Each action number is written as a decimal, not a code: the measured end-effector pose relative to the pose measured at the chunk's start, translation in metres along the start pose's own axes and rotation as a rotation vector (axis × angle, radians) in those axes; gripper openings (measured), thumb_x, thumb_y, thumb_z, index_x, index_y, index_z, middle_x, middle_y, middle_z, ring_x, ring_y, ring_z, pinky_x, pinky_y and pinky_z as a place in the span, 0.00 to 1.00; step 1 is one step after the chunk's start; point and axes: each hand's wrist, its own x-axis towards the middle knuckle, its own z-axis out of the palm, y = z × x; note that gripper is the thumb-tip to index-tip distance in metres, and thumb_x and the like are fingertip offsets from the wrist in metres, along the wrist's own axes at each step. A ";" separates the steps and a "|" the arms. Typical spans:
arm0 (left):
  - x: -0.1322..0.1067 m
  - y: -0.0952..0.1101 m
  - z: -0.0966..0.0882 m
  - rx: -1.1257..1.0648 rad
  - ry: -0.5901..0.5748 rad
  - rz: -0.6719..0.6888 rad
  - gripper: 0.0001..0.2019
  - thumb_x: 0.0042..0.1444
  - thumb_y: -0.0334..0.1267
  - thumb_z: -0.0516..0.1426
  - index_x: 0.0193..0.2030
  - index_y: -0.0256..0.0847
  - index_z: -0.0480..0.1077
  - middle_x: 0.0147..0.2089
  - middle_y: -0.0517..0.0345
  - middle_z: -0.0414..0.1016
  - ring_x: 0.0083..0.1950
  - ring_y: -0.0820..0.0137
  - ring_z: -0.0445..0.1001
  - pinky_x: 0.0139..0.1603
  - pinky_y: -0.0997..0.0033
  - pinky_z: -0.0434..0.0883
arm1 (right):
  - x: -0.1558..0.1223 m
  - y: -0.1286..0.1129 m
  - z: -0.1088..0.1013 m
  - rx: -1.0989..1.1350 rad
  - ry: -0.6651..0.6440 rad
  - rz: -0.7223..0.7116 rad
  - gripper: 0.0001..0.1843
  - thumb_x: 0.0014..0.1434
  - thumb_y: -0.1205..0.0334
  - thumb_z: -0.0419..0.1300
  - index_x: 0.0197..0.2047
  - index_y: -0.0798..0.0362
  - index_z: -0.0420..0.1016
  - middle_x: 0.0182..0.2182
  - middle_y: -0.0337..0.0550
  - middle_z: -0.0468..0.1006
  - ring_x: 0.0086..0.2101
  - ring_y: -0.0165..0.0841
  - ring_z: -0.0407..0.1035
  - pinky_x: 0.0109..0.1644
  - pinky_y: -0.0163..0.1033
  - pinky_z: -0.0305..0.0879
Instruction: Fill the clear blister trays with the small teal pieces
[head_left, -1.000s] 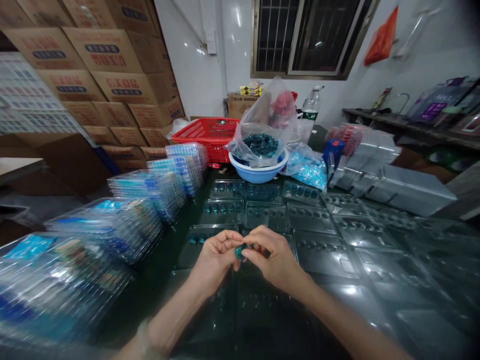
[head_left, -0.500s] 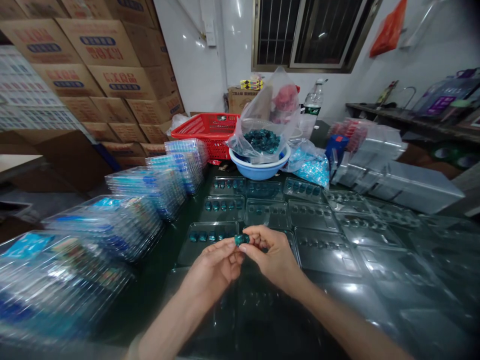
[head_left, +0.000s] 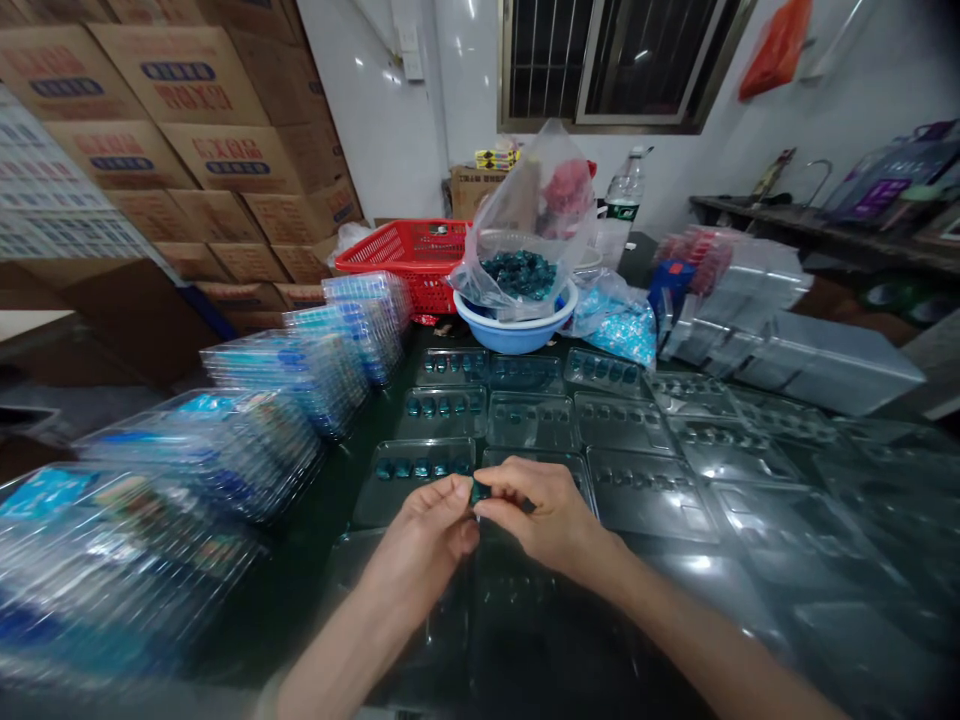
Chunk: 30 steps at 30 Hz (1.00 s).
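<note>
Both left hand (head_left: 420,550) and right hand (head_left: 544,510) pinch one teal pod (head_left: 478,491), held up beside a clear blister tray (head_left: 390,505) whose wells seat matching pods (head_left: 403,469).

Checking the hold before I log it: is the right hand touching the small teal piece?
Touching. The head view shows the right hand with its fingertips against the small teal piece, no gap showing.

Small teal piece (head_left: 478,491) mostly hidden between left hand (head_left: 424,545) and right hand (head_left: 544,510), shape perhaps rounded.
</note>
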 end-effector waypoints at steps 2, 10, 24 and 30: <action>0.001 0.000 0.002 -0.095 -0.027 -0.049 0.07 0.51 0.34 0.56 0.27 0.33 0.71 0.25 0.57 0.66 0.26 0.77 0.62 0.27 0.76 0.61 | -0.003 -0.001 0.004 0.043 0.045 0.045 0.07 0.52 0.66 0.58 0.36 0.51 0.72 0.22 0.35 0.68 0.24 0.25 0.62 0.29 0.32 0.60; 0.002 -0.013 0.004 0.091 0.044 0.158 0.05 0.50 0.34 0.57 0.30 0.36 0.73 0.31 0.57 0.67 0.28 0.77 0.61 0.29 0.77 0.60 | -0.006 -0.001 -0.001 0.471 0.008 0.347 0.11 0.53 0.66 0.55 0.42 0.53 0.70 0.24 0.36 0.72 0.21 0.24 0.66 0.24 0.29 0.64; 0.000 -0.003 0.004 0.159 0.047 0.058 0.10 0.53 0.40 0.54 0.28 0.36 0.72 0.23 0.61 0.63 0.21 0.80 0.55 0.20 0.78 0.52 | -0.002 -0.001 -0.013 0.280 0.026 0.160 0.09 0.52 0.67 0.57 0.38 0.51 0.74 0.32 0.41 0.73 0.30 0.28 0.67 0.31 0.33 0.64; -0.005 -0.013 0.002 0.367 0.110 0.339 0.06 0.46 0.32 0.60 0.32 0.41 0.75 0.37 0.58 0.66 0.31 0.76 0.63 0.28 0.77 0.60 | -0.004 -0.002 -0.009 0.723 0.010 0.525 0.09 0.51 0.59 0.60 0.33 0.56 0.72 0.17 0.34 0.69 0.18 0.25 0.64 0.21 0.31 0.62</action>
